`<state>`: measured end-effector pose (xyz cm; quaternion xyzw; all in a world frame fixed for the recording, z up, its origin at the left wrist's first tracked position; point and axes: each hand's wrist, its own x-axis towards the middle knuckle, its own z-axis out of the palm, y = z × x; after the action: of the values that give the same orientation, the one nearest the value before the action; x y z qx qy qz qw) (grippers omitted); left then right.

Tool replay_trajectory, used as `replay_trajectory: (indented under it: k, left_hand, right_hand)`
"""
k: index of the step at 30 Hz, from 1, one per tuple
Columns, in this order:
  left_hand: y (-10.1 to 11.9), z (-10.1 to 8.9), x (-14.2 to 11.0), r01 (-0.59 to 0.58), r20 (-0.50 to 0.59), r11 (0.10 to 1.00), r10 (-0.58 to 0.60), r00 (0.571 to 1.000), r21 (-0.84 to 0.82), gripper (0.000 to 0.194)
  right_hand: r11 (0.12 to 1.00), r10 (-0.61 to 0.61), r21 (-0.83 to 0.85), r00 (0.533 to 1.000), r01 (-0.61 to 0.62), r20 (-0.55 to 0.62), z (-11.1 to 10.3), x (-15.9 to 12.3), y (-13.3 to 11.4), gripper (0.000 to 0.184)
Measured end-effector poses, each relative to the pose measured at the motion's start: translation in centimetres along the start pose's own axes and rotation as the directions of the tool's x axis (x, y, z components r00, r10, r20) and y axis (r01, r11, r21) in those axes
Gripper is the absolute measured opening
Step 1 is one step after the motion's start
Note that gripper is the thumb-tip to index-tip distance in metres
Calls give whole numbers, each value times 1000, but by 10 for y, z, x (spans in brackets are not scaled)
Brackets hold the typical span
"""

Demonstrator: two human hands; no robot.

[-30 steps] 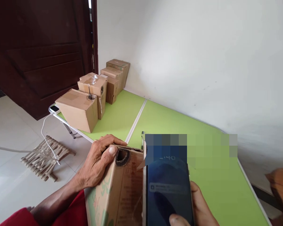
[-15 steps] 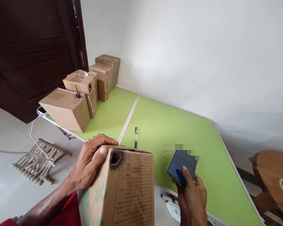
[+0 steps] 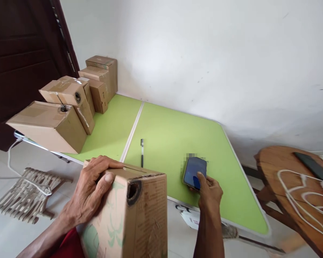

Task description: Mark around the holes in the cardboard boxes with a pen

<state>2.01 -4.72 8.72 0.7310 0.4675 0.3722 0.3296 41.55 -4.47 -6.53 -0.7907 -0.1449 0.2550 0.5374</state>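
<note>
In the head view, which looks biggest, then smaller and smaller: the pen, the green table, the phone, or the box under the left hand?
1. Table
2. Box, though being close to the camera helps
3. Phone
4. Pen

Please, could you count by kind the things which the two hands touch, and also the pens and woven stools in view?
Cardboard box under left hand: 1
Phone in right hand: 1
Pen: 1
Woven stool: 1
Total: 4

Held box (image 3: 150, 215): matt printed cardboard; phone screen (image 3: 194, 169): smooth, glossy; tabletop (image 3: 174, 136): smooth, low sheen; round table (image 3: 273, 159): wood.
</note>
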Motion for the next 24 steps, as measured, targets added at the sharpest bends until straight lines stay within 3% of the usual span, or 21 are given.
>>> replay_trajectory:
  k: [6, 12, 17, 19, 20, 21, 22, 23, 24]
  left_hand:
    - [-1, -1, 2, -17, -17, 1000, 17, 1000, 10, 49]
    - [-2, 2, -1, -28, -1, 999, 28, 1000, -28, 55]
    - [-8, 0, -5, -53, -69, 996, 48, 996, -68, 58]
    - [-12, -1, -7, -64, -100, 994, 55, 993, -89, 58]
    - [-15, -2, -8, -65, -115, 993, 53, 992, -102, 58]
    - [-17, -2, -9, -62, -128, 991, 48, 991, -116, 58]
    - [-19, -2, -10, -60, -139, 990, 42, 989, -129, 58]
    - [-21, -3, -10, -59, -149, 988, 38, 988, -140, 59]
    - [-23, -4, -10, -60, -157, 987, 37, 987, -148, 59]
  right_hand:
    - [955, -52, -289, 997, 65, 53, -24, 9, -7, 85]
    - [828, -66, -548, 990, 122, 121, -33, 2, -19, 76]
    - [698, -126, -680, 973, 224, 192, -31, -27, -34, 107]
    - [709, -122, -643, 948, 290, 294, -35, -51, -37, 116]
    - [751, -77, -578, 911, 320, 405, -37, -67, -38, 115]
    - [801, -17, -490, 833, 343, 553, -39, -84, -39, 113]
    - [849, 33, -393, 707, 353, 707, -38, -101, -40, 109]
    - [874, 67, -313, 545, 372, 836, -35, -119, -40, 102]
    - [879, 57, -246, 422, 409, 905, -29, -136, -41, 91]
